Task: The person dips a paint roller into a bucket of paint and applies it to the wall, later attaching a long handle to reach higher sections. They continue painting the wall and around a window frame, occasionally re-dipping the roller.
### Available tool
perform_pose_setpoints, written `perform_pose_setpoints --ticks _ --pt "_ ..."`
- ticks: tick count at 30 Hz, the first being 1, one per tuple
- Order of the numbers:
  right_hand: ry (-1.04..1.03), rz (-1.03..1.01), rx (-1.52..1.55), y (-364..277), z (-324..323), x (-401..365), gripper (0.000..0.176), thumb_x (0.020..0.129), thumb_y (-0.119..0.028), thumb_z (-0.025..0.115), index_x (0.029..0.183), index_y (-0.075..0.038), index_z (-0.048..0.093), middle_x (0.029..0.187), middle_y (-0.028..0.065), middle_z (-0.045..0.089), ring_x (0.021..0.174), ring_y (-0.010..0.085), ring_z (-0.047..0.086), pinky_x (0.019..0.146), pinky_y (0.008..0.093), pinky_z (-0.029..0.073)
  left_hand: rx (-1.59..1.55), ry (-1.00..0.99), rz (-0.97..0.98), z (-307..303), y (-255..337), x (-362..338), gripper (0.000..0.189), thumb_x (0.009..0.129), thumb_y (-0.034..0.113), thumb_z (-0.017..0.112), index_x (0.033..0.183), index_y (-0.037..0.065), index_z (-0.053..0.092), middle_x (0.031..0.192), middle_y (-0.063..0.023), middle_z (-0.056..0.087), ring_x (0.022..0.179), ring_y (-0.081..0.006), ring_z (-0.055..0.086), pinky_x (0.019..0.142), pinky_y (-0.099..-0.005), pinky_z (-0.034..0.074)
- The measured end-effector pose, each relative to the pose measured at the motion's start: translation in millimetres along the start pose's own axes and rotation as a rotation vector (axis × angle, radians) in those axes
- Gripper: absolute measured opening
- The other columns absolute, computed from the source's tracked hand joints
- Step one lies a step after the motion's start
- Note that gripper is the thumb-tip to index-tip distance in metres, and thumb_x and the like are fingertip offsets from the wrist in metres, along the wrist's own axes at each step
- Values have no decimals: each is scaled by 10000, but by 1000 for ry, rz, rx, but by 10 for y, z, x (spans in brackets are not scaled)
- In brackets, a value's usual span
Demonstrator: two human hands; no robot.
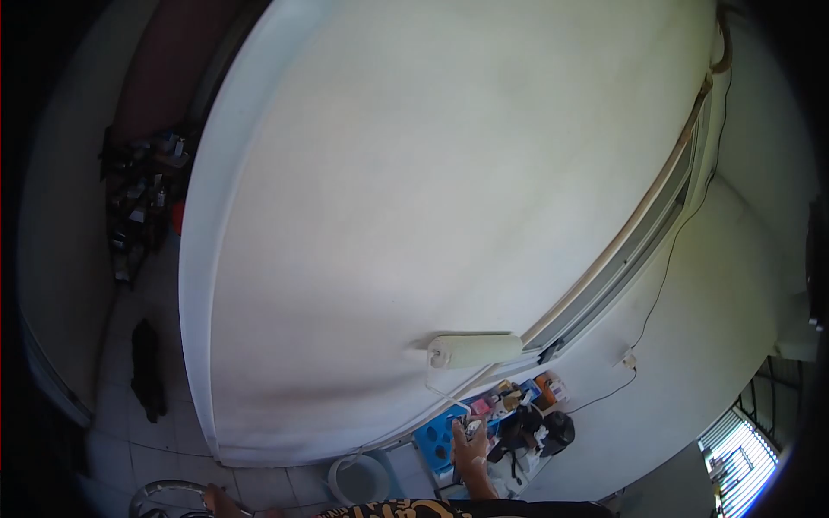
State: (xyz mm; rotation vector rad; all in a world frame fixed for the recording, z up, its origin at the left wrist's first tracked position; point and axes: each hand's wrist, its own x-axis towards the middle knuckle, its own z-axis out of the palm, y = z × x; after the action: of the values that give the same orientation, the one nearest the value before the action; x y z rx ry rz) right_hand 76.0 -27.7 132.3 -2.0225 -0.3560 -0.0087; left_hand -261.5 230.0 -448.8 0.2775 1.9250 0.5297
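The paint roller (475, 350) lies flat against the white wall (414, 173), low down and just beside the lower corner of the window frame (623, 249). Its thin wire shaft runs down to the right hand (471, 442), which is closed around the grip.

The roller looks light, with a soft, fuzzy sleeve that would give under pressure. The wire frame is stiff but springy. Any wet coating would make the sleeve messy to touch, so the handle end is the sensible place to hold it.

The left hand (221, 501) shows only partly at the bottom edge, by a curved metal ring (168, 490); I cannot tell how its fingers are set. A white bucket (358, 477) stands on the floor (147, 449) below.
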Motion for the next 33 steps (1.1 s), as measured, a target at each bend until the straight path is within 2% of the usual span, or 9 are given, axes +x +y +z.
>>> perform_pose_setpoints --ticks 3,9,12,14,15,17,28,31,33 --pt "25 -122 -138 344 -26 69 286 901 -207 677 1022 -17 500 680 68 587 580 135 552 522 316 439 -451 -281 -88 9 -23 70 360 911 296 570 1184 62 596 1092 -191 560 966 -381 583 742 -587 546" --pt "-21 -200 -44 349 9 98 345 866 -205 724 1046 -20 496 606 30 550 424 86 481 389 265 374 -249 -308 21 -577 821 -1716 432 895 362 623 1203 62 574 1145 -179 586 966 -374 597 858 -551 516" --pt "-35 -221 -119 395 49 115 445 813 -222 778 1088 4 512 760 127 652 677 188 648 625 337 512 -88 -358 143 -651 1148 -2474 453 905 366 607 1226 50 555 1155 -184 588 977 -367 599 863 -533 512" --pt "-128 -21 -95 325 32 82 482 790 -227 796 1107 12 523 864 178 679 819 268 685 739 363 517 41 -386 213 -654 1308 -2807 468 911 369 597 1241 43 542 1161 -187 589 984 -362 600 866 -521 509" --pt "-138 -27 -77 411 27 57 553 814 -337 764 1165 6 509 897 235 682 875 403 678 769 427 517 106 -403 244 -611 1364 -2937 475 914 370 592 1249 39 536 1164 -188 590 987 -360 601 868 -515 508" --pt "-199 62 -165 622 25 38 547 830 -327 742 1211 -15 504 922 252 677 905 442 656 792 451 515 244 -445 291 -456 1423 -3103 489 920 373 582 1265 31 523 1171 -191 592 994 -355 602 872 -503 505" --pt "-404 303 -149 1863 -429 -524 569 775 -296 762 1242 -41 562 1001 228 680 949 409 645 837 441 505 1011 -700 193 -120 494 -2318 567 955 389 526 1350 -11 453 1206 -208 600 1034 -328 609 891 -436 489" --pt "-388 352 -270 2053 -513 -744 555 745 -304 784 1203 -47 604 990 205 686 924 364 656 826 402 507 855 -855 82 67 109 -1129 590 960 385 503 1386 -15 430 1241 -221 599 1137 -315 586 975 -405 454" --pt "-442 632 -149 2390 -578 -869 421 741 -258 792 1048 -32 612 827 113 645 633 212 608 572 357 484 921 -802 44 132 172 -1168 579 960 375 498 1383 -16 442 1239 -226 608 1138 -315 595 971 -409 464"
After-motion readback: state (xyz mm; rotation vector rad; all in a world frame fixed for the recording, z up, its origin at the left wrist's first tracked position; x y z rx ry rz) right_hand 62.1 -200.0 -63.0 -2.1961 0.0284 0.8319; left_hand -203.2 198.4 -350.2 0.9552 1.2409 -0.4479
